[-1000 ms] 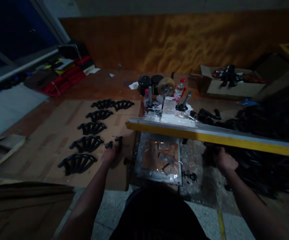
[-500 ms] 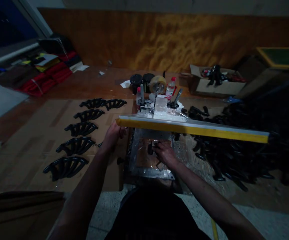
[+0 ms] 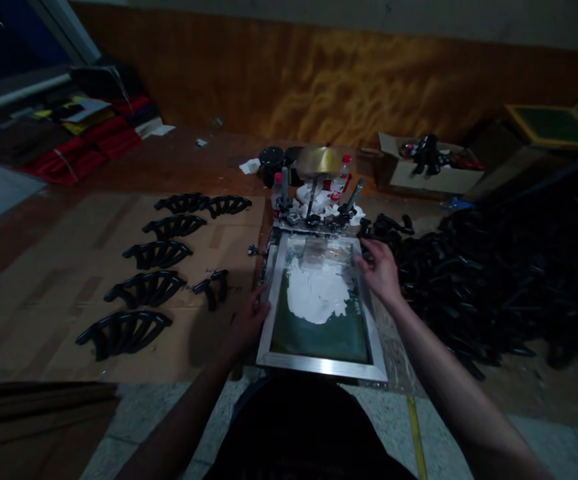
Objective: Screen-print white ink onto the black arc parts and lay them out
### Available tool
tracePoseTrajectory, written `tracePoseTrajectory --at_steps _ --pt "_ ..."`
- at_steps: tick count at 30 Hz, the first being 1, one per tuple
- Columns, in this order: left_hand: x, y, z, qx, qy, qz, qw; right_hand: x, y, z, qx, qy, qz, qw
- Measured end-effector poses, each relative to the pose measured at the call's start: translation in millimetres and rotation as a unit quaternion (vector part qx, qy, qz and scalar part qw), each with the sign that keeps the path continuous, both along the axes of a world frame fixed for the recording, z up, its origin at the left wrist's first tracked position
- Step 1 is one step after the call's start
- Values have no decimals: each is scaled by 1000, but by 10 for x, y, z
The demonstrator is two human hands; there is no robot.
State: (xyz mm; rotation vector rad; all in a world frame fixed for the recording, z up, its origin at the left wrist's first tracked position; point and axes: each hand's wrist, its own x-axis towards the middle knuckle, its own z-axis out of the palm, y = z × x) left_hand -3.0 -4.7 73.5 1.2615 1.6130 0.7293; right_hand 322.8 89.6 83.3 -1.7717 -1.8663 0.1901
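Note:
A silver-edged screen-printing frame (image 3: 323, 367) with green mesh lies flat in front of me. A thick patch of white ink (image 3: 316, 293) covers the upper middle of its mesh. At the far end of the mesh rests a blurred, greyish flat blade (image 3: 319, 253), perhaps a squeegee. My left hand (image 3: 249, 319) is beside the frame's left edge, fingers apart; whether it touches the metal is unclear. By the upper right edge is my right hand (image 3: 383, 272), open, thumb and fingers spread, holding nothing. Whatever sits under the frame is hidden.
Black curved handle-like pieces (image 3: 123, 333) stand in fanned rows on cardboard at left, with two loose pieces (image 3: 212, 288) nearer the frame. A large heap of black pieces (image 3: 469, 287) fills the right. Behind are clamp posts (image 3: 355, 195), bottles (image 3: 341, 175) and a carton (image 3: 433, 177).
The frame has come down from raised to flat. My left hand has let go of its near corner and moved lower; my right hand has left the base underneath for the frame's right side.

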Motion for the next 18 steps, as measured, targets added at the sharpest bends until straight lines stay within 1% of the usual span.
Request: tracePoseTrajectory --at_steps 1,2,3,4,6,7,9,10,12,14,15,16,18 --pt "19 -11 -133 -12 -12 4 1000 -163 66 57 21 -35 38 998" --pt "34 -10 -254 -21 -21 8 1000 -344 114 106 18 -75 81 994" --pt "42 -1 -358 -24 -27 10 999 -524 144 143 -8 -115 121 986" --pt "44 12 -444 -26 -31 6 999 -687 151 165 -52 -151 147 976" --pt "31 36 -561 -31 -34 -9 999 -921 94 164 -148 -205 162 954" --pt "21 43 -599 -34 -38 -14 999 -984 31 145 -181 -222 167 943" --pt "4 48 -650 -32 -47 -14 998 -1014 -150 96 -201 -243 206 926" --pt "-1 47 -669 -27 -50 -12 998 -993 -251 78 -195 -248 246 917" --pt "-3 44 -699 -20 -48 -9 999 -920 -424 71 -178 -249 345 887" --pt "1 42 -713 -21 -47 -10 999 -850 -508 104 -175 -244 420 857" --pt "4 41 -712 -25 -50 -8 998 -829 -512 127 -177 -239 435 850" --pt "8 41 -705 -28 -56 -6 998 -819 -498 145 -178 -233 434 852" --pt "15 38 -678 -28 -70 2 997 -827 -455 149 -164 -222 393 877"
